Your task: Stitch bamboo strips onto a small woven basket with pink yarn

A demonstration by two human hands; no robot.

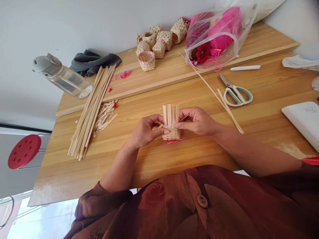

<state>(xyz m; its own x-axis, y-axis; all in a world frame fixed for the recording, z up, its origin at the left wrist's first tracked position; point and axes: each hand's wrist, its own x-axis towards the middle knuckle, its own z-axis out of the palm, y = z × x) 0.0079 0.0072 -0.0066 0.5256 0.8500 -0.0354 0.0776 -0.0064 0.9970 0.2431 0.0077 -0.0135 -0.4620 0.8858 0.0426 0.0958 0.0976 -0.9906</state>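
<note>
Both hands are closing on a small woven basket (171, 133) that is sitting near the middle of the table (159, 159), close to the front edge; the left hand (146, 131) is gripping the basket's left side with thumb and fingertips; the right hand (196, 121) is pinching the rightmost of the upright strips (170, 114) just where it is rising out of the rim; these pale strips are standing side by side above the weave, and a bit of pink thread (173, 141) is trailing out from under the basket. To the left, well apart, a bundle of long strips (91, 111) is lying slantwise with short scraps (106, 116) beside it; a clear bottle (62, 76) is lying on its side near a grey cloth (92, 61). Further back, finished baskets (159, 41) are clustering beside a plastic bag (216, 33) holding pink yarn; scissors (235, 93) are lying to the right, next to a long thin strip (214, 96).
</note>
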